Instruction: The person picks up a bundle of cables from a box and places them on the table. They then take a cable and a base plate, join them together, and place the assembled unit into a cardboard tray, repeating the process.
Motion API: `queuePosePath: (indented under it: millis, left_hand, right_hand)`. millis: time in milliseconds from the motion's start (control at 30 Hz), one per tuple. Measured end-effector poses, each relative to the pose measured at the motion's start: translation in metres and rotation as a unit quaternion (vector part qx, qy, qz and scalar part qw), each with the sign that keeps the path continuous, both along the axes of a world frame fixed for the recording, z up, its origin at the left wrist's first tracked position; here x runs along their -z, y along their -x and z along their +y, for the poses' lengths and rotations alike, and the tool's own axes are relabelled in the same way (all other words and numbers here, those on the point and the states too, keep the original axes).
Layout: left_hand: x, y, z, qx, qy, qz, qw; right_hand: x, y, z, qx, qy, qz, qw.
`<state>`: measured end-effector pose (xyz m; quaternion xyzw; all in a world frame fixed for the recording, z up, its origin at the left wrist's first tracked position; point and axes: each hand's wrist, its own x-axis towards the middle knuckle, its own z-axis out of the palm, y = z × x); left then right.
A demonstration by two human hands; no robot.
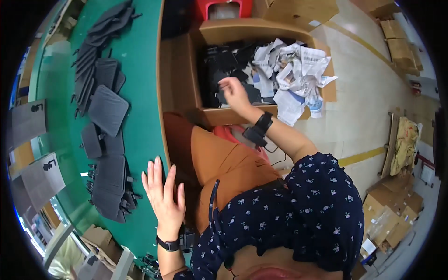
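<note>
My right hand (234, 93) reaches into an open cardboard box (242, 32) on the floor beside me. Its fingers are curled over the black plastic parts (221, 70) inside; whether they grip one I cannot tell. Crumpled newspaper (298, 74) fills the box's right half. My left hand (163, 193) is raised with fingers spread, holding nothing, at the edge of the green table (140, 60). Both wrists wear black bands. Flat black ribbed panels (108, 109) lie in rows on the table, left of that hand.
A red stool (224, 9) stands behind the box. More cardboard boxes (399, 42) sit along the far right and lower right (392, 210) on the pale floor. Grey cards (42, 179) lie at the table's left rim. My orange-clad lap (224, 163) is between table and box.
</note>
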<state>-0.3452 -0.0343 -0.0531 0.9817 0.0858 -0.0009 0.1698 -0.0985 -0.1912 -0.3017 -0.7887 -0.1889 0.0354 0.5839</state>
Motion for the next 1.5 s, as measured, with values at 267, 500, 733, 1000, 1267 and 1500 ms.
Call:
queuePosePath:
  millis: [267, 500, 733, 1000, 1267, 1500]
  left_hand:
    - [0.015, 0.017, 0.005, -0.032, -0.022, 0.054, 0.998]
    - [0.012, 0.038, 0.008, -0.034, -0.047, 0.085, 0.995]
    - [0.025, 0.047, 0.011, 0.029, -0.082, 0.034, 0.996]
    - [0.015, 0.068, 0.017, 0.027, -0.074, 0.074, 0.994]
    - [0.015, 0.071, 0.022, 0.054, -0.094, 0.062, 0.992]
    - [0.01, 0.053, 0.015, 0.051, -0.11, 0.085, 0.989]
  right_hand:
    - [0.168, -0.024, -0.061, 0.096, 0.336, 0.153, 0.925]
    - [0.194, -0.051, -0.06, 0.027, 0.459, 0.109, 0.881]
    - [0.217, -0.057, -0.057, -0.302, 0.37, -0.061, 0.877]
    - [0.205, -0.073, -0.06, -0.369, 0.635, 0.027, 0.678]
    - [0.218, -0.068, -0.046, -0.444, 0.624, -0.101, 0.635]
    - [0.247, -0.077, -0.047, -0.306, 0.65, -0.14, 0.681]
